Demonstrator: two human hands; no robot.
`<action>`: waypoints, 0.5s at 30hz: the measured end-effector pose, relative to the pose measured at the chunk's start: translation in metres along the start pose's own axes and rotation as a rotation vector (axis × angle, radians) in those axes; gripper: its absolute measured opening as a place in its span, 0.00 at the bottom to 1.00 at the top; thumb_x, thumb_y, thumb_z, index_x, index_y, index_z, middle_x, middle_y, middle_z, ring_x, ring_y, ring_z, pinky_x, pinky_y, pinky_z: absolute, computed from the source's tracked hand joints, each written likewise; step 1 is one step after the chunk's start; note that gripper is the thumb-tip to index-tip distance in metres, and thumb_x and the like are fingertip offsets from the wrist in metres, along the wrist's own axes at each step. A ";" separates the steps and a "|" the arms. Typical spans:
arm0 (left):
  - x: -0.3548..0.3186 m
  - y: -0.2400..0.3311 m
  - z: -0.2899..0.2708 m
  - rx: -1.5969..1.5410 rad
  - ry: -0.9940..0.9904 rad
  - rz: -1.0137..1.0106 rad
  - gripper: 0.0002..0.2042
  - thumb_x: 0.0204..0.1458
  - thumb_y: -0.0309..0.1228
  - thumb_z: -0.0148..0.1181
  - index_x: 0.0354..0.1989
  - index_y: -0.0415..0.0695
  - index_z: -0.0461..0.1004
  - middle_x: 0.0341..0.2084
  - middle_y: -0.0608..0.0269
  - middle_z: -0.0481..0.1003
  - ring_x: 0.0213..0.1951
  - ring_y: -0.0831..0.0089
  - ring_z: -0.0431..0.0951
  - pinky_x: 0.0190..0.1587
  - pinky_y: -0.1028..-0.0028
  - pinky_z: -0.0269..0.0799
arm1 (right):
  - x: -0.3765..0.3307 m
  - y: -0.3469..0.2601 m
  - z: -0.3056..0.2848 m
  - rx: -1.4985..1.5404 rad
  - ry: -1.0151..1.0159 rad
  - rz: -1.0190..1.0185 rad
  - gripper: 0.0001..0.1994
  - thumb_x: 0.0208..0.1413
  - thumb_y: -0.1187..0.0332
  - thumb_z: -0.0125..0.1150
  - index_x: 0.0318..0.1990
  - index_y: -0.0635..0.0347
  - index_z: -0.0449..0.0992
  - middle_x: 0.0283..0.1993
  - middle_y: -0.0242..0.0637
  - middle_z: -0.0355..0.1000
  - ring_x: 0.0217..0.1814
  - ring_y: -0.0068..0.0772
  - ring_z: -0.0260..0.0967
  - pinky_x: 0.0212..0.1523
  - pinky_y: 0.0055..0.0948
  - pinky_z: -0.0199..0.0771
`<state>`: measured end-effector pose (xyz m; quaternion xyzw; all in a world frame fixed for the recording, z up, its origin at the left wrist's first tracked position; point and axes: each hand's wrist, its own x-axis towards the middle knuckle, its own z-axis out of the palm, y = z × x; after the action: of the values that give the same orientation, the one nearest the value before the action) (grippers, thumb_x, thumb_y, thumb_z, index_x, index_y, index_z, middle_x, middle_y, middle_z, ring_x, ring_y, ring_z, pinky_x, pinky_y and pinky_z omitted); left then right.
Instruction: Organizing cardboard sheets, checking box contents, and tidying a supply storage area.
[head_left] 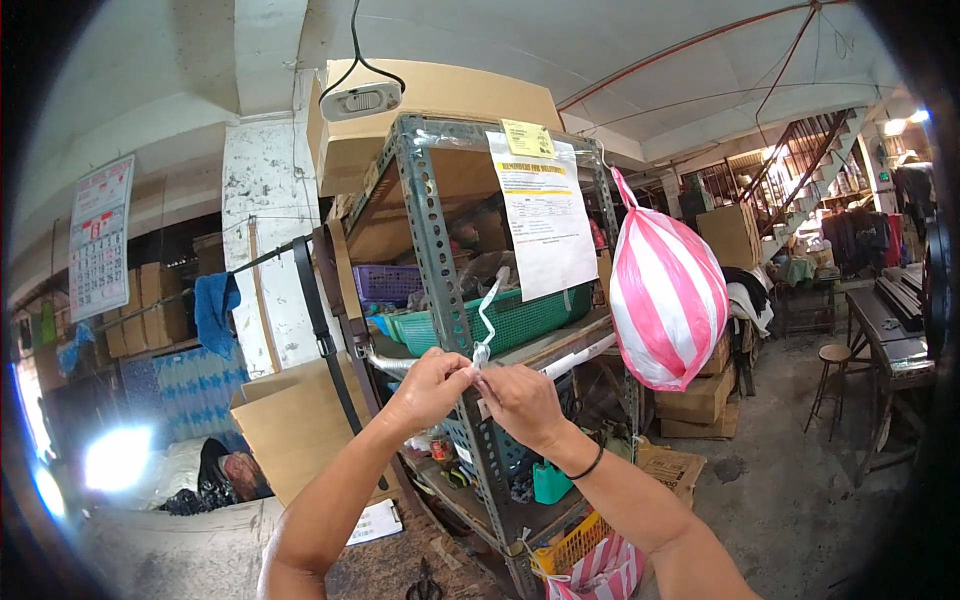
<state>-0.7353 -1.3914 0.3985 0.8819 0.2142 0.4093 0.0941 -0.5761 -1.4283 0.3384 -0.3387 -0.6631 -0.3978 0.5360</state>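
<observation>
My left hand (428,390) and my right hand (522,402) meet in front of the perforated metal post (431,220) of a shelf rack. Both pinch the lower part of a thin white plastic strip (487,312), whose twisted loose end stands up above the fingertips. Whether the strip is fixed to the post cannot be made out, since my fingers cover its lower end. Behind it, a green plastic basket (525,318) rests on a shelf. To the right hangs a full pink-and-white striped plastic bag (668,295) from the rack.
A printed paper sheet (545,215) hangs on the rack's upper front. Leather belts (318,300) dangle at its left. Low down are a yellow crate (578,545), another striped bag (605,572) and scissors (425,582) on the worktop. A stool (829,375) stands farther right.
</observation>
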 end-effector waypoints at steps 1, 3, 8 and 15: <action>0.000 0.003 -0.001 0.147 0.005 0.087 0.10 0.54 0.32 0.53 0.34 0.37 0.74 0.22 0.62 0.65 0.30 0.70 0.67 0.36 0.74 0.66 | -0.002 0.003 0.001 0.009 0.021 0.006 0.06 0.48 0.70 0.60 0.32 0.58 0.71 0.23 0.37 0.68 0.28 0.41 0.69 0.30 0.36 0.70; -0.003 0.012 -0.003 0.324 0.030 0.189 0.08 0.51 0.30 0.56 0.35 0.37 0.73 0.24 0.54 0.68 0.30 0.60 0.69 0.35 0.69 0.66 | -0.005 0.009 0.000 0.022 0.042 0.011 0.04 0.49 0.70 0.59 0.30 0.58 0.71 0.22 0.36 0.68 0.28 0.41 0.69 0.29 0.36 0.70; -0.002 -0.005 -0.010 0.319 0.189 0.268 0.07 0.50 0.29 0.57 0.29 0.37 0.70 0.23 0.50 0.72 0.28 0.55 0.73 0.30 0.63 0.66 | -0.009 0.041 -0.006 0.005 -0.071 0.072 0.03 0.47 0.72 0.60 0.31 0.55 0.72 0.25 0.38 0.69 0.29 0.43 0.69 0.29 0.39 0.69; -0.021 -0.006 -0.015 0.485 0.267 0.294 0.07 0.50 0.29 0.56 0.27 0.40 0.68 0.21 0.52 0.72 0.27 0.53 0.74 0.30 0.61 0.68 | -0.002 0.055 0.008 0.019 -0.135 0.131 0.04 0.47 0.74 0.54 0.31 0.54 0.70 0.27 0.36 0.66 0.31 0.43 0.69 0.29 0.39 0.70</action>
<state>-0.7608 -1.3956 0.3918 0.8385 0.1860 0.4679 -0.2081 -0.5311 -1.3964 0.3447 -0.4023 -0.6779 -0.3319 0.5182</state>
